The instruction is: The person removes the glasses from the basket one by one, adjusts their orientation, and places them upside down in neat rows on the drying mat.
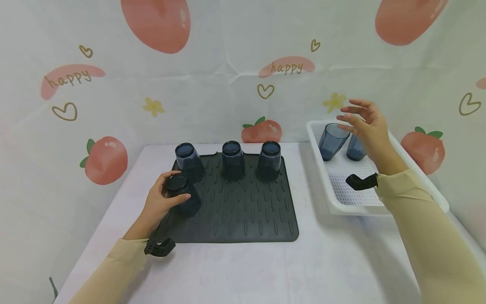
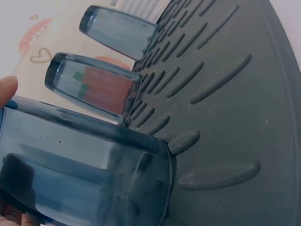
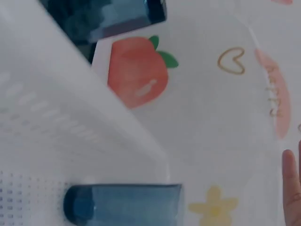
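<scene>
A: What does the left hand (image 1: 161,200) hold?

B: A glass (image 1: 187,202), base up and mouth down, over the left part of the black mat (image 1: 247,219). The grip is closed about it, thumb across the near face, fingers round the far left. Whether its rim touches the mat, I cannot tell.

A: And what stands farther back?

B: Three more, also base up, in a row along the mat's far side: a left glass (image 1: 191,162), just beyond the held one; a middle glass (image 1: 233,160); and a right glass (image 1: 270,161), well apart from the first.

A: Where is the right hand (image 1: 366,126)?

B: Above the far end of the white basket (image 1: 327,190), its grip wide, the fingers apart and slightly bent. Inside the basket are a tilted glass (image 1: 332,142), mouth up, and, to its right, a partly hidden glass (image 1: 356,150).

A: The setting?

B: A white desk (image 1: 243,274), with the mat left of the basket. Beyond is a backdrop (image 1: 212,42) printed with hearts, flowers and "happy".
</scene>
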A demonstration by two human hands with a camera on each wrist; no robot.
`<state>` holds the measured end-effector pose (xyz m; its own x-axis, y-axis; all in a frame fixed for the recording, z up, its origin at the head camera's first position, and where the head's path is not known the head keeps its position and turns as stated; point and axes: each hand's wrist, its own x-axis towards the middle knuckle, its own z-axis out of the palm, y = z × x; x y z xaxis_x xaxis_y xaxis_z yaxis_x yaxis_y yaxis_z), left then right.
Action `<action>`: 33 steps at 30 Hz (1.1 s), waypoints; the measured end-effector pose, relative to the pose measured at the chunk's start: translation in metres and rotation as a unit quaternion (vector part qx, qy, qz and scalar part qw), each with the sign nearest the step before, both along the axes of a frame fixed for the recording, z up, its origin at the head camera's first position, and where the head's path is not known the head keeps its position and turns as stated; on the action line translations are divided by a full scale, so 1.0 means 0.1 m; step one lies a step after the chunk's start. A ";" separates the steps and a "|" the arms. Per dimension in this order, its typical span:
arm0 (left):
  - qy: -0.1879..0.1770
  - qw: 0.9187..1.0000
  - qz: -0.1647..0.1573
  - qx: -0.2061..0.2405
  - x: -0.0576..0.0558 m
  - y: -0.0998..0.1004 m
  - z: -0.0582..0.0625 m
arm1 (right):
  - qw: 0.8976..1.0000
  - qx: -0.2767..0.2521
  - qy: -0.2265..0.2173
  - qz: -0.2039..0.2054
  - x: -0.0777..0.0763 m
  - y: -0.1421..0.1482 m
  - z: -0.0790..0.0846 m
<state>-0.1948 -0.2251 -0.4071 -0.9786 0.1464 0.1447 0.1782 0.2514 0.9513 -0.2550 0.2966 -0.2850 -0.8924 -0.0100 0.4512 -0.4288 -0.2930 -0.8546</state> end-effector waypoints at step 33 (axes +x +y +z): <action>-0.009 1.000 0.005 0.000 -0.02 -0.02 -0.03 | 0.892 0.248 -0.181 -0.331 -0.59 0.75 -0.49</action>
<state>-0.1965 -0.2274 -0.4099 -0.9824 0.1359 0.1279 0.1592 0.2535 0.9541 -0.3143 0.3714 -0.3336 -0.8628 0.4561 0.2181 -0.0361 0.3746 -0.9265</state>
